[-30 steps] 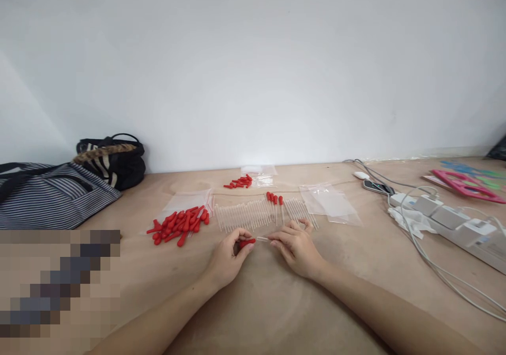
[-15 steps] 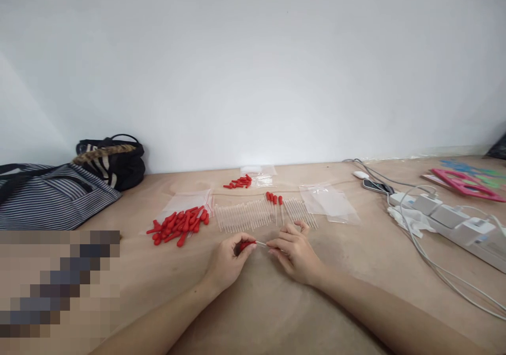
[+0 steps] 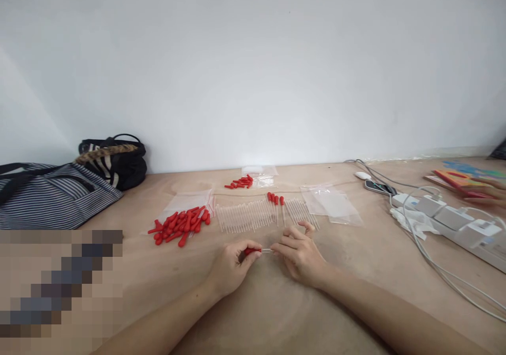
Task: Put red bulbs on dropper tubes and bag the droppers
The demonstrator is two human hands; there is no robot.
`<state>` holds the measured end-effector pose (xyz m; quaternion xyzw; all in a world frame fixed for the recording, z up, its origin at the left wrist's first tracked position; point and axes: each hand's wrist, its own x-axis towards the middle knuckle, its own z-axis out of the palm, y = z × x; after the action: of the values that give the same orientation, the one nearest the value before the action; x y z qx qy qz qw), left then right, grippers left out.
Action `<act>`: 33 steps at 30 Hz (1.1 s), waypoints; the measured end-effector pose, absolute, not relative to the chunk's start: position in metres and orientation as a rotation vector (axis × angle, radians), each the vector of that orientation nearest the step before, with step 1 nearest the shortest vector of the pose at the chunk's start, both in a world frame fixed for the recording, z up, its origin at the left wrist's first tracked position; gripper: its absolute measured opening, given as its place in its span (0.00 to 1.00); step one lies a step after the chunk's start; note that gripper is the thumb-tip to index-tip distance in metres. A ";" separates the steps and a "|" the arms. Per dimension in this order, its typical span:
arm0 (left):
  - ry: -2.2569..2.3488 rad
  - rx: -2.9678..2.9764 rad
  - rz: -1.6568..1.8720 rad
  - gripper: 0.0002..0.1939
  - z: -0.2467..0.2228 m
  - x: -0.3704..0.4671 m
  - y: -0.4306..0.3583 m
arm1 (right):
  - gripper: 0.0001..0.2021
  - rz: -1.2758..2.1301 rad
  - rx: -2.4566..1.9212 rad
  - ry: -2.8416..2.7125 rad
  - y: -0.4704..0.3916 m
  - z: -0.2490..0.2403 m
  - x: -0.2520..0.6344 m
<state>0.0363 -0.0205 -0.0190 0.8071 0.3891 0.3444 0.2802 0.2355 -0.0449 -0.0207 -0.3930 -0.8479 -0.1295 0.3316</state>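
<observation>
My left hand (image 3: 231, 267) pinches a red rubber bulb (image 3: 252, 250) between thumb and fingers. From the bulb's mouth a thin clear tube (image 3: 266, 250) runs right into the fingertips of my right hand (image 3: 302, 253), which are closed on it. Beyond my hands lies a long row of clear tubes (image 3: 245, 216). Several tubes near its right part carry red bulbs (image 3: 275, 199) at their far ends. A pile of loose red bulbs (image 3: 182, 226) is to the left of the row, partly on a plastic bag (image 3: 185, 201).
Small red bulbs (image 3: 240, 182) and a clear bag (image 3: 259, 171) lie near the wall. More bags (image 3: 334, 204) sit right of the row. Farther right are a power strip (image 3: 454, 220), cables and another person's hand (image 3: 492, 191). Bags (image 3: 59, 191) stand at the left.
Both my hands have shifted slightly right and down in view, with bulb and tube now lying nearly level between them. Another person's hand has come in at the far right, over the pink frame.
</observation>
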 end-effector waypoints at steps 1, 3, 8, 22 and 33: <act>1.035 2.172 0.916 0.08 -0.019 0.036 -0.021 | 0.11 -0.340 -1.028 -2.213 -0.046 -0.021 0.236; 1.018 2.189 0.897 0.08 -0.020 0.037 -0.021 | 0.11 -0.333 -1.026 -2.212 -0.047 -0.021 0.235; 0.994 2.211 0.904 0.07 -0.019 0.038 -0.022 | 0.09 -0.284 -1.009 -2.201 -0.048 -0.022 0.233; 1.014 2.184 0.793 0.08 -0.014 0.037 -0.019 | 0.09 -0.235 -1.018 -2.205 -0.044 -0.021 0.230; 0.964 2.046 0.829 0.08 -0.022 0.032 -0.012 | 0.08 -0.152 -1.099 -2.183 -0.043 -0.020 0.238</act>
<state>0.0318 -0.0124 -0.0225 0.7931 0.3734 0.3213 0.3582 0.2380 -0.0429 -0.0199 -0.4220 -0.8386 -0.0583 0.3395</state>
